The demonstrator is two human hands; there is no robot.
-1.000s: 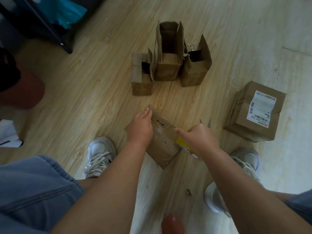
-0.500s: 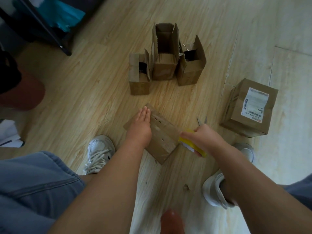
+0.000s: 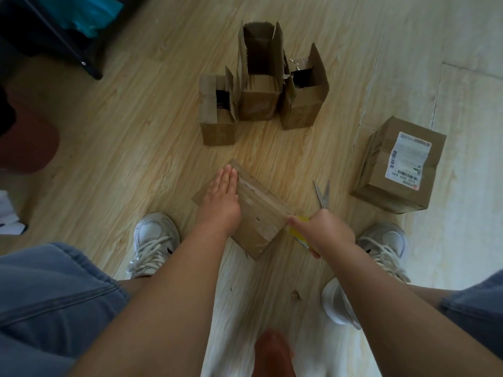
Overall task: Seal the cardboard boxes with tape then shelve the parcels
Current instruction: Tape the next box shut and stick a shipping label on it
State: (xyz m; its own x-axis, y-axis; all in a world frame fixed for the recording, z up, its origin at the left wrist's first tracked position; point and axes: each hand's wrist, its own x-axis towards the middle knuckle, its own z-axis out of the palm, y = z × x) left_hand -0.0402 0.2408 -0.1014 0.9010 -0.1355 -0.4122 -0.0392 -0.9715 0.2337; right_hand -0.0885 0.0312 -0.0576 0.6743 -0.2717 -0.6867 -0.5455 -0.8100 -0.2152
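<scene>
A closed cardboard box (image 3: 261,216) lies on the wooden floor between my feet. My left hand (image 3: 221,194) presses flat on its top left part, fingers straight. My right hand (image 3: 324,229) grips a yellow tape roll (image 3: 299,235) at the box's right corner. A strip of tape runs across the box top from under my left hand toward the roll. Three open boxes stand further away: a small left one (image 3: 217,123), a tall middle one (image 3: 258,77) and a right one (image 3: 302,104). A sealed parcel (image 3: 400,164) with a white label sits to the right.
Scissors (image 3: 322,193) lie on the floor just beyond my right hand. My two white sneakers (image 3: 155,240) flank the box. A dark frame leg (image 3: 89,66) stands at the upper left, and a reddish-brown object (image 3: 30,142) sits at the left edge.
My left hand has flattened and slid up along the box top. My right hand has pulled the tape roll right and back, off the box's corner.
</scene>
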